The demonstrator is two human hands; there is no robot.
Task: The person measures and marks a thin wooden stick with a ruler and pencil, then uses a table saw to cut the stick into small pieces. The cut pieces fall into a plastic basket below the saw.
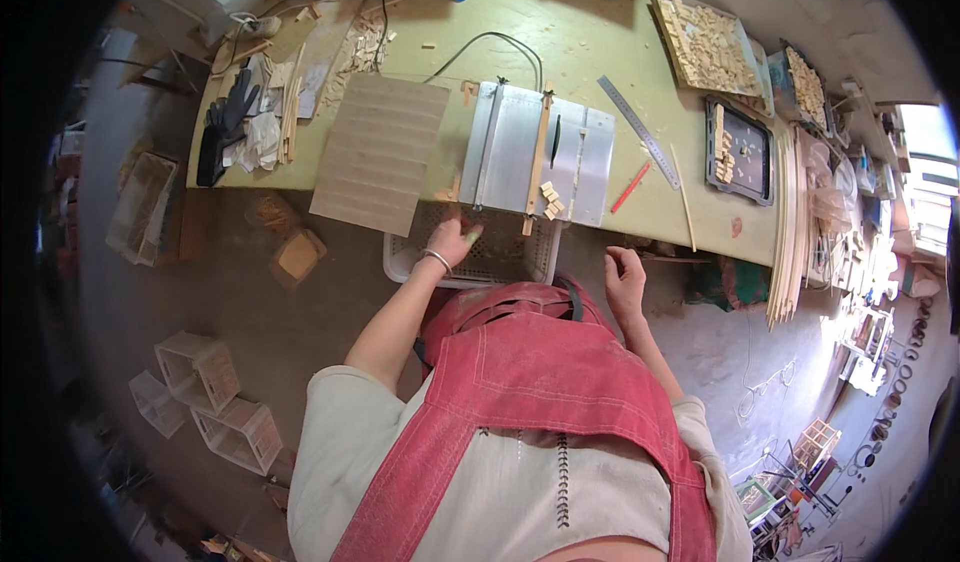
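Note:
My left hand (452, 243), a bracelet at its wrist, reaches to the front edge of the table, left of a small metal-topped table saw (595, 167). Its thumb stands apart from the fingers, with a greenish patch at the thumb. A short wooden strip (456, 184) lies just beyond its fingertips. My right hand (625, 277) hovers before the table edge, right of the saw, its fingers curled in; what they hold, if anything, is hidden. On the saw top, a wooden fence strip (541, 147) is clamped, beside several small wooden blocks (551, 199) and a dark blade slot (556, 142).
A ribbed brown board (382, 147) overhangs the edge. Below sits a white plastic basket (390, 257). Rightward lie a steel ruler (640, 132), red pencil (630, 187), black tray (752, 152), a tray of wood pieces (705, 44) and long strips (785, 227). Black gloves (228, 122) lie left.

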